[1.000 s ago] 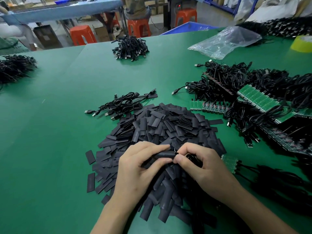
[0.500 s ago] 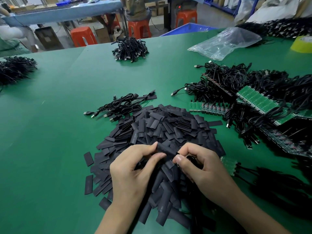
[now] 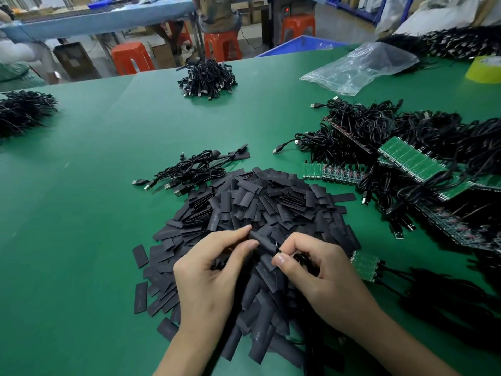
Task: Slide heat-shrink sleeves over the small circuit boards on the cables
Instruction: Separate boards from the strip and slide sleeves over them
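Over the sleeve pile (image 3: 260,213), the left hand (image 3: 208,270) pinches one sleeve (image 3: 261,241); the right hand (image 3: 320,272) grips a cable (image 3: 303,260) at its mouth. Few finished cables (image 3: 189,169) lie behind the pile; many bare boards (image 3: 412,158) remain right of it.

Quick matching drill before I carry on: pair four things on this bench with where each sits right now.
Things:
1. clear plastic bag
2. yellow tape roll
3. sleeved cables bundle
4. sleeve being fitted

Places:
A. between left hand and right hand
B. far right edge of the table
C. just beyond the sleeve pile, on its left side
D. far side of the table, right of centre

Pairs: 1-D, 2-B, 3-C, 4-A
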The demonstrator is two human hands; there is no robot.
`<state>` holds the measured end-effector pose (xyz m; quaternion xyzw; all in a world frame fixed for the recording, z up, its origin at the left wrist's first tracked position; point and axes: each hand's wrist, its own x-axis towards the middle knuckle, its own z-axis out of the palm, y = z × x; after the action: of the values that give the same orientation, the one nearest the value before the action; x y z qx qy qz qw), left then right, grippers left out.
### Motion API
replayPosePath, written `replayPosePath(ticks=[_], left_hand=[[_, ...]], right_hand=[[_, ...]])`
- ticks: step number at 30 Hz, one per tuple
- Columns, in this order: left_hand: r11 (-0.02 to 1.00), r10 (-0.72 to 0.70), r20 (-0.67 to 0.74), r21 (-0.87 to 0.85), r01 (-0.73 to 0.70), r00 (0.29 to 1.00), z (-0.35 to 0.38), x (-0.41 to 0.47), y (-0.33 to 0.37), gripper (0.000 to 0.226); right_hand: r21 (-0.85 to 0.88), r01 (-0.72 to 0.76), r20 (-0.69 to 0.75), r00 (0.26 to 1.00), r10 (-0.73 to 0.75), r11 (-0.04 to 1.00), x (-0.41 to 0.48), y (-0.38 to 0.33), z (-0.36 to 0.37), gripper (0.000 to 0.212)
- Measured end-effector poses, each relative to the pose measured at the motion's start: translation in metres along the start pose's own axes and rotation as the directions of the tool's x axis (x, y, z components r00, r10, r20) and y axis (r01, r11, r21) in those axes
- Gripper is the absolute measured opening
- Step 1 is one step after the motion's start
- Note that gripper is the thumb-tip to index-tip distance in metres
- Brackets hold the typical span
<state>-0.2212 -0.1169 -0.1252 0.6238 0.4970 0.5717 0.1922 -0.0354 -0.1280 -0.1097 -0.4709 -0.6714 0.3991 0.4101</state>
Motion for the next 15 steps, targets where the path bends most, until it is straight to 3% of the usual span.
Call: replayPosePath(ticks=[15], left_hand=[[0.984, -0.107, 0.078, -0.133, 0.117, 0.991, 0.0006, -0.0005, 0.0, 0.016]], right_hand=[[-0.005, -0.015, -0.052, 0.999, 0.015, 1.0, 0.001, 0.0059, -0.002, 0.023]])
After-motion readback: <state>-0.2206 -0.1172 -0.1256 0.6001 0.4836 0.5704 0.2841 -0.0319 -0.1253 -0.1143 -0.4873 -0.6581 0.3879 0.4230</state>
